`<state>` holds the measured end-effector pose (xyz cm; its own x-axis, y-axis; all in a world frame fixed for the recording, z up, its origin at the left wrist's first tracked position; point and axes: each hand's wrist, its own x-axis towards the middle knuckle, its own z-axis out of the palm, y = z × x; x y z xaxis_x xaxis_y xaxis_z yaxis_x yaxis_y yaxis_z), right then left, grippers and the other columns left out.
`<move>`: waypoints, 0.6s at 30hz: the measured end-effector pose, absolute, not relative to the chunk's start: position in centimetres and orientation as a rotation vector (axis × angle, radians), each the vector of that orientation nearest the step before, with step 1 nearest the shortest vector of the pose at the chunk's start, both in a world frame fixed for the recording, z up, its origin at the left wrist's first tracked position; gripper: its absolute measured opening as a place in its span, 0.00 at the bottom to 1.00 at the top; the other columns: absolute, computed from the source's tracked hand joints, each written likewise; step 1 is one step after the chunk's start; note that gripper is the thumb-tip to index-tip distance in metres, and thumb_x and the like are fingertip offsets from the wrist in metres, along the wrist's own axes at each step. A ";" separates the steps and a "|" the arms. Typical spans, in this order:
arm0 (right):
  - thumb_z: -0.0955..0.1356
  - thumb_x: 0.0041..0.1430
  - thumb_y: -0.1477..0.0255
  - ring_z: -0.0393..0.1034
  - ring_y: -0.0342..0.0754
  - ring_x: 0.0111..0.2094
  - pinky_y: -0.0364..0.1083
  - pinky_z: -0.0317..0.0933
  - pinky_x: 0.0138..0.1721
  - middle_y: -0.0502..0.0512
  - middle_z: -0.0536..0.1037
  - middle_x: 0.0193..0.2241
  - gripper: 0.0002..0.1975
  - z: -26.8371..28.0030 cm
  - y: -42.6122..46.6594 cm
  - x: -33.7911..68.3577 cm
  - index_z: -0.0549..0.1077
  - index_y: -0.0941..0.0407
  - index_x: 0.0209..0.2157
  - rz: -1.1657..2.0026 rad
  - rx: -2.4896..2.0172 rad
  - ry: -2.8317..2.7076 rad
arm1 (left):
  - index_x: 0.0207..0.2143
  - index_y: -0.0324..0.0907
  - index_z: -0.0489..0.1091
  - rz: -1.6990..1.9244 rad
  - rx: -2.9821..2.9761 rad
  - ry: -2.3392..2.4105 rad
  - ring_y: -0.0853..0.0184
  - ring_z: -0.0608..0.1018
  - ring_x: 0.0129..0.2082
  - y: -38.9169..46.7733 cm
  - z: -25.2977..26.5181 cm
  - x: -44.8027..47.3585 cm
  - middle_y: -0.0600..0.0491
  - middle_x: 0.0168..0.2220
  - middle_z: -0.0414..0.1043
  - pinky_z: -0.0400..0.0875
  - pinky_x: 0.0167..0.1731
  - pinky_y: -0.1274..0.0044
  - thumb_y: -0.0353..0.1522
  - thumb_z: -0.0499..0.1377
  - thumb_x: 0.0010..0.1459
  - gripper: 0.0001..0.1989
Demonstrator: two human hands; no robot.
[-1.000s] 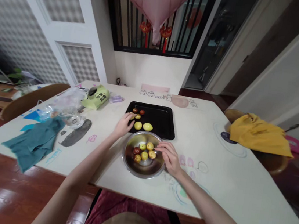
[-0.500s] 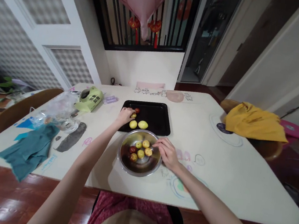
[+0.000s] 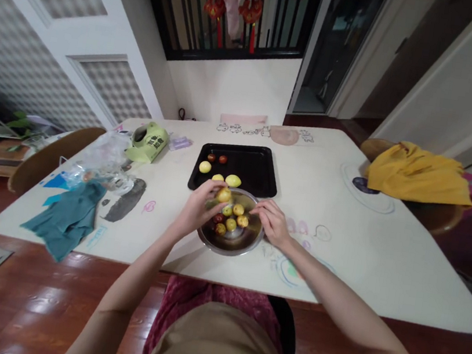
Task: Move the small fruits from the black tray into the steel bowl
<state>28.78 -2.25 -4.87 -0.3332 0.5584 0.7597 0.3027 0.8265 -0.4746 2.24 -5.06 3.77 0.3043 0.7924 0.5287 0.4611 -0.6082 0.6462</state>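
My left hand reaches over the left side of the steel bowl, thumb and fingers around a round yellow fruit. Below it in the bowl lie several small fruits, among them a blotchy yellow one and a dark red one. My right hand is closed at the bowl's right rim, fingertips pinched on it. Just behind the bowl, the black tray carries a lemon, a pale yellow fruit, another yellow fruit partly hidden by my left hand, and two dark red fruits.
On the table's left lie a teal cloth, clear plastic packaging and a light green bag-like item with dark lettering. A yellow cloth drapes over a chair at the right. Drawings mark the white tabletop.
My left hand has lifted the yellow fruit from the tray and brought it back over the bowl. My right hand stays at the rim. The view has tilted slightly down.
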 end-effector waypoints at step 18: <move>0.56 0.79 0.67 0.71 0.53 0.40 0.56 0.68 0.44 0.58 0.79 0.34 0.24 -4.2 -2.0 29.1 0.79 0.53 0.35 0.261 -0.629 -1.918 | 0.51 0.44 0.74 0.659 2.505 0.967 0.56 0.79 0.53 -6.7 0.2 5.8 0.46 0.50 0.78 0.75 0.57 0.63 0.24 0.68 0.58 0.19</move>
